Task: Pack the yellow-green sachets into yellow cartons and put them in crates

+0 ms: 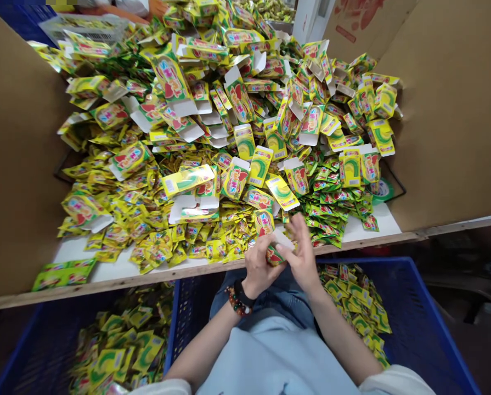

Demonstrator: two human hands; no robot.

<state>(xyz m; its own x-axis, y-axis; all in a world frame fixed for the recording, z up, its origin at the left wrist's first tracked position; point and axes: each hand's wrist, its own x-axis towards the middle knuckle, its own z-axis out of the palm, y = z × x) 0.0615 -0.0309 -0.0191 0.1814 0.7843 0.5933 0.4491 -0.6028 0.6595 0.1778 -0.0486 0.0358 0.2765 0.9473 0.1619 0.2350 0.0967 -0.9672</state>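
My left hand [260,264], with beads and a dark band at the wrist, is closed around a small yellow and green candy box [274,255] at the table's front edge. A white flap stands up from the box's top. My right hand [305,258] is beside it, fingers stretched upward and slightly blurred, its thumb touching or very near the flap. Just beyond my hands lies another candy box [264,220]. Small yellow wrapped candies [158,241] spread over the table to the left, and green-wrapped packets [323,211] are heaped to the right.
A large heap of candy boxes [237,93] with white flaps covers the back of the table. Cardboard walls [446,120] rise on both sides. Below the wooden front edge [212,267], a blue crate [424,307] on the right and another on the left hold filled-looking boxes.
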